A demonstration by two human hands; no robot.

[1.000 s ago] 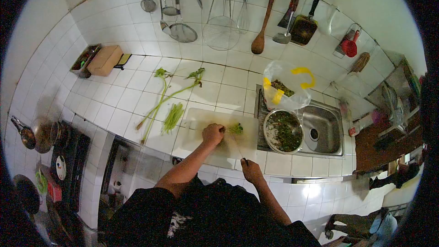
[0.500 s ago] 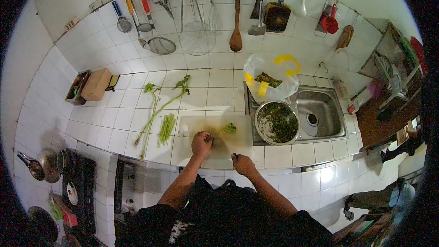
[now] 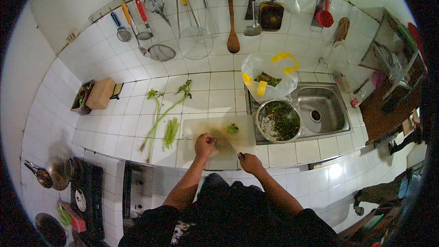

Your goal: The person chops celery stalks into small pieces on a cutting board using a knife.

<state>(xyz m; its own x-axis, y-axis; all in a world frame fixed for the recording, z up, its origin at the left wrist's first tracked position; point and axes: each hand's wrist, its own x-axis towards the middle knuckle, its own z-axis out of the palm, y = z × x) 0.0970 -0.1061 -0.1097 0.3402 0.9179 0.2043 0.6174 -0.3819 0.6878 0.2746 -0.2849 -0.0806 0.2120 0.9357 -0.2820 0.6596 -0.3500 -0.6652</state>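
Observation:
On the tiled counter lies a pale cutting board (image 3: 244,144). My left hand (image 3: 205,145) is closed over the board's left part; what its fingers hold is too small to make out. At the board's lower right, my right hand (image 3: 249,162) is wrapped round the handle of a knife (image 3: 228,146), whose blurred blade points up and left over the board. A small heap of chopped greens (image 3: 232,129) sits near the board's upper right. Left of the board lie a short bundle of cut stems (image 3: 171,133) and long leafy stalks (image 3: 157,119).
A bowl of chopped greens (image 3: 279,121) stands right of the board, with a plastic bag (image 3: 270,75) behind it and a sink (image 3: 322,110) beside it. Utensils such as a wooden spoon (image 3: 232,41) hang on the wall. A black stove (image 3: 87,196) is at lower left.
The camera view has shifted slightly. The chopped heap on the board looks smaller and more compact. Both hands stay in nearly the same places on the board.

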